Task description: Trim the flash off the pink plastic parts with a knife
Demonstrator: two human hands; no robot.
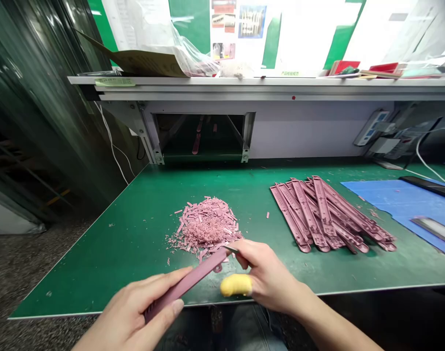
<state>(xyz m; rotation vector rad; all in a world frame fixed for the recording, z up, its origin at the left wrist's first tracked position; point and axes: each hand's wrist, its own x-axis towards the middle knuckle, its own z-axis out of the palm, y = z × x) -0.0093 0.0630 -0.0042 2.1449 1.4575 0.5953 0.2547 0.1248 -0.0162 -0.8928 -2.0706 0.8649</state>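
Note:
My left hand (145,304) is wrapped round the near end of a long mauve plastic strip (193,278), which slants up and away to the right. At its far end, my right hand (266,275) grips a small metal blade (231,249), whose tip lies against or very close to the strip. Yellow wrap (236,285) covers the thumb of that hand. Just beyond the strip's far end lies a heap of pink shavings and small offcuts (208,226). The blade's handle, if there is one, is hidden in my fingers.
A pile of similar mauve strips (325,214) lies on the green table (127,234) at the right. Beyond it is a blue mat (376,195) with a dark flat object. At the back, a conveyor opening (204,139) sits under a shelf (266,87); a power strip (372,127) hangs at the right.

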